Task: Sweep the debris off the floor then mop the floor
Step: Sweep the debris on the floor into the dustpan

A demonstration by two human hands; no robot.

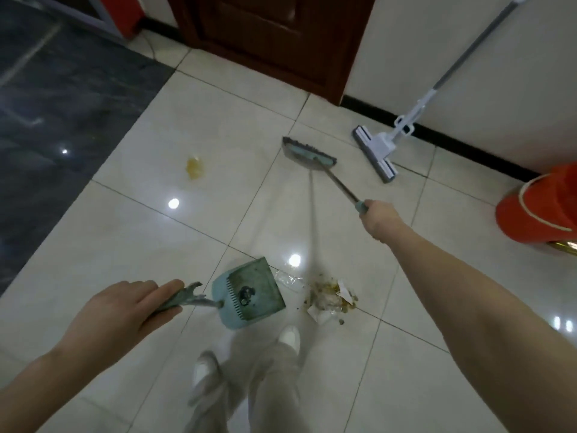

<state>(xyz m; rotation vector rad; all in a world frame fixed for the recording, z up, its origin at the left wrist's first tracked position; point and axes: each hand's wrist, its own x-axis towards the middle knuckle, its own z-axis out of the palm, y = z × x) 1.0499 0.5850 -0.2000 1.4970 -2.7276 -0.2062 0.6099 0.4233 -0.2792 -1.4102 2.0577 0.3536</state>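
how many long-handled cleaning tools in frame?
3. Broom held out ahead by the right hand; dustpan held by the left hand beside the debris; mop leaning on the right wall. None seem hidden.

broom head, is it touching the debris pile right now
Apart. The head view shows the broom head far up the floor near the mop, with bare tile between it and the debris pile lying beside the dustpan.
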